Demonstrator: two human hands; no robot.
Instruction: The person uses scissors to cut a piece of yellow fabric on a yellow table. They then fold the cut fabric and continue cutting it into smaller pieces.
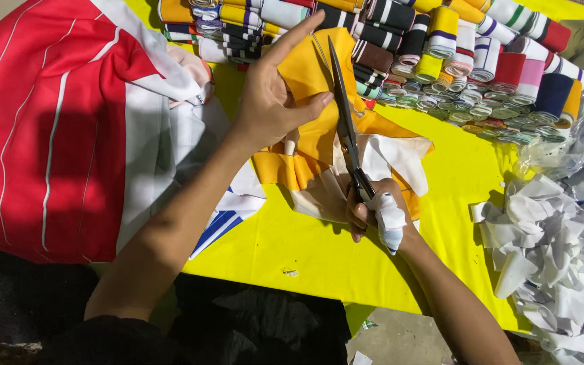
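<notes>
Yellow table cover (305, 257) is carrying the work. Right hand (373, 213), fingers closed through the handles, is driving scissors (345, 122) toward twelve o'clock; left hand (272, 94), fingers spread, is pinning orange fabric (305, 74) taut at centre. Striped rolls (454, 54) are lying at one o'clock.

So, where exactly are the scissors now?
In the head view, the scissors are at centre, held by the right hand, blades on the orange fabric beside the left hand.

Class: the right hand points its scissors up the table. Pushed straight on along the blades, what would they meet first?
The right hand aims the scissors along the orange fabric; beyond it, probably the rolled striped ribbing, though depth is unclear.
</notes>
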